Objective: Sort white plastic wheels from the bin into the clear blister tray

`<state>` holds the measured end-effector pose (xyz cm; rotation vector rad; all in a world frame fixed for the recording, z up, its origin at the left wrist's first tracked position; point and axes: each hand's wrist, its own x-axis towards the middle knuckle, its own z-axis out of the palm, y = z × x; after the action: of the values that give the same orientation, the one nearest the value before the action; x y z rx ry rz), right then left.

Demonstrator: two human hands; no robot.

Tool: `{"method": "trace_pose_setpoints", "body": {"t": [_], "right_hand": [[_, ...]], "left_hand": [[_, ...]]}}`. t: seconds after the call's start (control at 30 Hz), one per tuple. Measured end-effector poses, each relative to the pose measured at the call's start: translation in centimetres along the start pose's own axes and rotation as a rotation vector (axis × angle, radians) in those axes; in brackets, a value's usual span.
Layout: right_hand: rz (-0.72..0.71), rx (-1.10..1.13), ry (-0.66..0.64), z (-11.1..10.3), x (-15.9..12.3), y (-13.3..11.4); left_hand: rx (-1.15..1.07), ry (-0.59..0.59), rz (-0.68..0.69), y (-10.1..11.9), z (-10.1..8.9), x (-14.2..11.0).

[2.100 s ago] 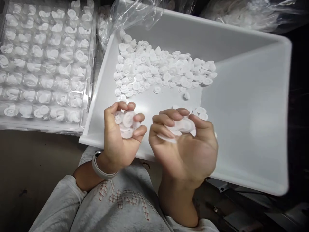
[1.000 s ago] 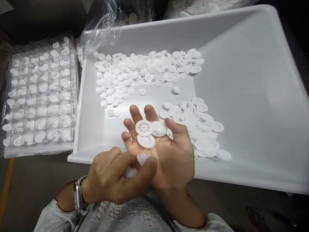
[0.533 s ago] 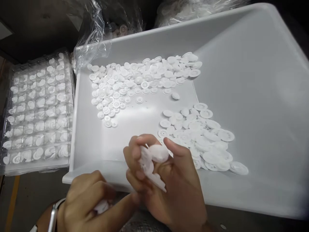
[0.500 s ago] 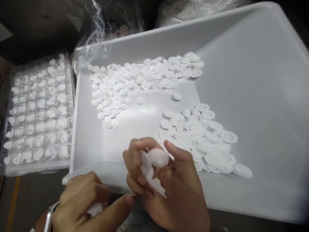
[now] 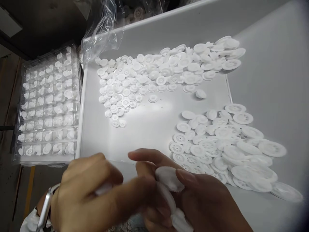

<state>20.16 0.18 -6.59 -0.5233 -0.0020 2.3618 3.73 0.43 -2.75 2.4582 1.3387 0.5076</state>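
Note:
My right hand (image 5: 193, 196) is closed around several white plastic gears, one of them a round gear (image 5: 169, 178) with a finely toothed edge pinched under the thumb. Its index finger stretches out to the left. My left hand (image 5: 91, 193), with a silver watch (image 5: 45, 209) on the wrist, is curled around a white plastic piece (image 5: 104, 188), mostly hidden by the fingers. The left thumb reaches across to the gears in the right hand, slightly blurred; whether it touches them I cannot tell. Both hands are above the near edge of a large pale bin (image 5: 96, 141).
Inside the bin, loose white gears lie in a far heap (image 5: 154, 69) and a right-hand heap (image 5: 217, 145). A clear compartment tray (image 5: 76, 129) filled with white parts stands at the left. Clear plastic film (image 5: 101, 42) hangs over the bin's far left corner.
My left hand has moved right, its thumb now at the right hand's gears. The right hand has turned, its thumb coming down onto a gear. The view has shifted.

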Motion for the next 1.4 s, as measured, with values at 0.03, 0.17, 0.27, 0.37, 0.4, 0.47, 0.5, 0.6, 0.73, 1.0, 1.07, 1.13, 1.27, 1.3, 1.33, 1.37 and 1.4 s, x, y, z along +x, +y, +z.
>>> {"method": "trace_pose_setpoints", "body": {"t": [0.03, 0.17, 0.27, 0.37, 0.4, 0.47, 0.5, 0.6, 0.73, 1.0, 1.07, 1.13, 1.27, 1.3, 1.33, 1.37, 1.4], "right_hand": [[0.043, 0.019, -0.029, -0.2, -0.1, -0.2], [0.012, -0.065, 0.000, -0.3, -0.4, 0.0], [-0.032, -0.211, 0.034, 0.1, -0.7, 0.7], [-0.062, -0.287, 0.083, 0.5, -1.1, 1.0], [-0.066, -0.299, 0.091, 0.5, -1.2, 0.9], [-0.054, -0.323, 0.072, 0.3, -1.3, 0.7], [-0.042, -0.333, 0.048, 0.1, -1.3, 0.6], [-0.035, -0.356, 0.007, -0.5, -0.9, 0.6], [-0.074, -0.374, 0.063, -0.7, -0.5, 1.1], [-0.074, -0.421, 0.094, -0.9, -0.2, 1.8], [-0.074, -0.423, 0.082, -0.9, -0.2, 1.8], [-0.069, -0.405, 0.054, -0.8, -0.3, 1.7], [-0.053, -0.291, 0.031, -0.5, -0.5, 1.5], [-0.065, -0.268, 0.017, -0.5, -0.4, 1.3], [-0.082, -0.252, 0.002, -0.6, -0.3, 1.2], [-0.099, -0.240, -0.016, -0.6, -0.2, 1.1], [-0.116, -0.225, -0.023, -0.7, 0.0, 1.0]], "left_hand": [[-0.028, 0.008, 0.003, -0.3, -0.1, 0.4], [-0.291, -0.138, 0.002, -1.2, -0.7, 2.3], [-0.485, -0.353, -0.017, -1.6, -1.3, 3.5], [-0.665, -0.552, -0.114, -1.9, -1.8, 4.1], [-0.722, -0.586, -0.138, -1.9, -1.9, 4.1], [-0.784, -0.596, -0.174, -2.0, -1.9, 4.0], [-0.788, -0.590, -0.177, -2.0, -1.8, 3.9], [-0.774, -0.548, -0.172, -1.8, -1.6, 3.4], [-1.015, -0.590, -0.290, -1.6, -1.2, 2.7], [-1.020, -0.588, -0.318, -2.0, -0.1, 2.3], [-0.977, -0.565, -0.300, -2.1, 0.0, 2.3], [-0.964, -0.530, -0.295, -2.2, -0.1, 2.1], [-0.833, -0.469, -0.317, -2.4, -1.1, 1.0], [-0.804, -0.483, -0.330, -2.4, -1.5, 0.6], [-0.788, -0.512, -0.340, -2.4, -1.8, 0.1], [-0.780, -0.528, -0.337, -2.3, -2.1, -0.5], [-0.770, -0.544, -0.328, -2.2, -2.3, -1.0]]}}
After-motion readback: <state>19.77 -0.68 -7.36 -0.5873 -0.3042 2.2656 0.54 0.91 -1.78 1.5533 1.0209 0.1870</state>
